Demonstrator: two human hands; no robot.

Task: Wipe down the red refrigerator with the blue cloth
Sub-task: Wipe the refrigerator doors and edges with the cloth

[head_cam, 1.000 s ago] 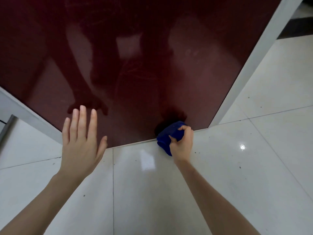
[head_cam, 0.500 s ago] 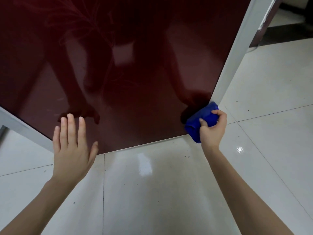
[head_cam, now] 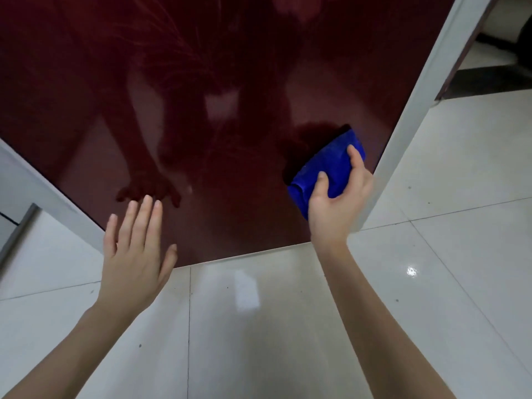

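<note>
The red refrigerator (head_cam: 230,96) fills the upper part of the head view, its glossy dark red door mirroring my arms. My right hand (head_cam: 339,203) grips the bunched blue cloth (head_cam: 325,168) and presses it against the door's lower right part, close to the grey side edge. My left hand (head_cam: 135,251) is spread flat with fingers apart near the door's lower left edge, holding nothing; whether its fingertips touch the door is unclear.
A grey-white side panel (head_cam: 417,110) runs down the refrigerator's right edge, and another grey strip (head_cam: 43,197) borders its left. White glossy floor tiles (head_cam: 259,326) lie below. A dark doorway area (head_cam: 495,67) shows at the top right.
My right hand slid the blue cloth along the door's bottom edge to its right corner, then upward on the door. My left hand stayed open near the lower left.
</note>
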